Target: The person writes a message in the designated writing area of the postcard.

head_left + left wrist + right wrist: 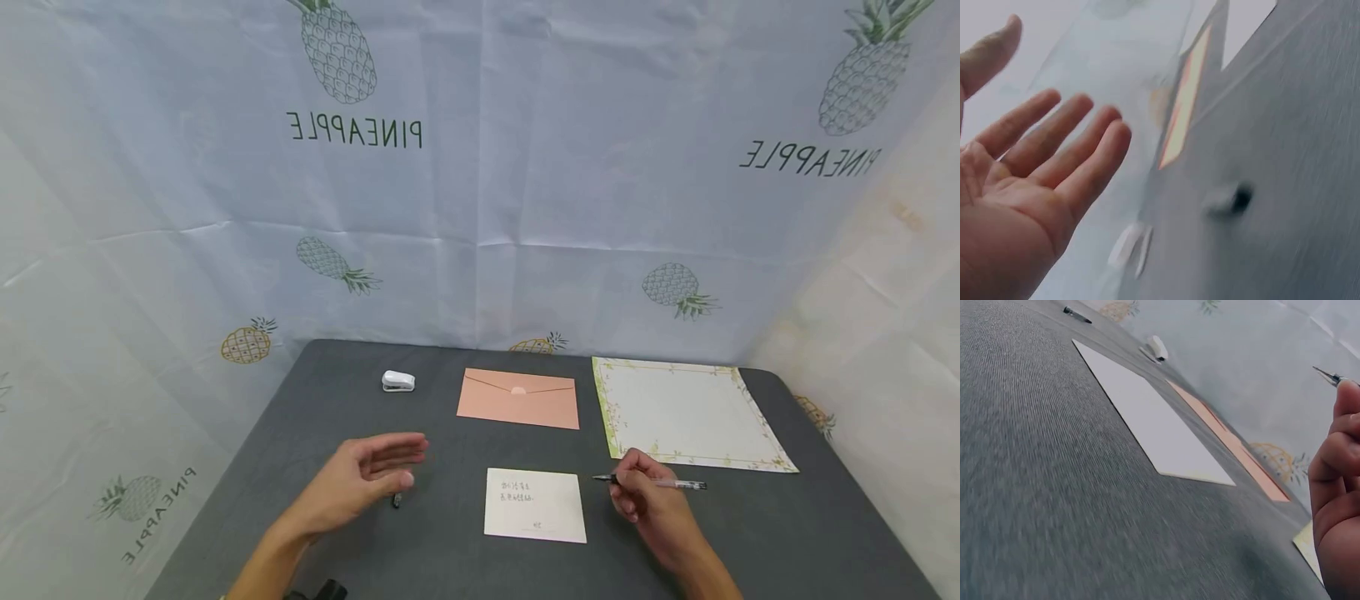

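Observation:
My right hand (654,504) pinches a gel pen (678,483), its bare tip pointing left toward a small white card (551,521). In the right wrist view the pen's tip (1329,375) sticks out past the fingertips. A few handwritten lines show on the card, which lies flat on the table. Held over the table to the card's left, my left hand (363,479) has its fingers extended and nothing in its grasp. A small dark pen cap (397,500) lies partly hidden below that hand; it looks blurred in the left wrist view.
A salmon-pink envelope (517,404) lies behind the card, flap side up. To its left stands a white mini stapler (398,381). A large sheet with a leafy border (690,412) lies at the back right. Pineapple-printed cloth (480,192) hangs around the dark table (420,567).

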Available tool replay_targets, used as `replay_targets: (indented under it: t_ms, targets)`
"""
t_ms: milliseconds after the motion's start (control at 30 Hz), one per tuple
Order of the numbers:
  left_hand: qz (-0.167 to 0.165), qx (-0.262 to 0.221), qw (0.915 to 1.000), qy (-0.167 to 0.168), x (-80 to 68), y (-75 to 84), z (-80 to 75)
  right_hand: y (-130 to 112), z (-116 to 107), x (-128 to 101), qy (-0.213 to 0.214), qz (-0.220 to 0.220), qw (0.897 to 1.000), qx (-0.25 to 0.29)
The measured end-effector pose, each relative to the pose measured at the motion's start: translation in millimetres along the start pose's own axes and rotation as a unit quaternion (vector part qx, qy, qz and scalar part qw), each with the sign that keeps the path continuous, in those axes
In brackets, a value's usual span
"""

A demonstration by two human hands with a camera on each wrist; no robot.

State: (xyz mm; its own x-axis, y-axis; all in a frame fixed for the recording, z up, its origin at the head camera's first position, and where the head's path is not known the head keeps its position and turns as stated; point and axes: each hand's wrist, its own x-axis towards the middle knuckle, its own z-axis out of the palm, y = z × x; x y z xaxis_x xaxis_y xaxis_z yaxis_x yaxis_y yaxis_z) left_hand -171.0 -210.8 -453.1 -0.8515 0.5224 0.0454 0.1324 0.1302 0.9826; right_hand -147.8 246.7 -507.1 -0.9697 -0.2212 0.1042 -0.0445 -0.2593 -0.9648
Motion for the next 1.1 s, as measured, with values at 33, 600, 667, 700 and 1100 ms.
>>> replay_targets:
  t_ms: [33,600,667,700,1100]
  targets:
    - [-0.003,-0.012,0.9999,-0.003,-6.1,0.9,-9.8,-1.5,-2.9,-2.1,-0.003,0.000,1.000,0.004]
    - [-0.114,-0.122,0.9859,0.012,-46.2,-20.3,-53.7,5.5,14.0,6.2,-0.032,0.041,0.998,0.016]
    - [-0.131,-0.111,0.9848,0.022,-40.5,-22.5,-47.3,7.3,19.5,8.9,-0.028,0.050,0.998,0.012]
    - [-0.138,-0.105,0.9844,0.028,-37.7,-23.3,-43.9,8.0,22.1,10.0,-0.026,0.055,0.998,0.011]
    - [-0.184,0.152,0.9555,0.173,-7.6,-28.0,6.5,13.1,41.7,14.7,-0.029,0.089,0.996,0.005]
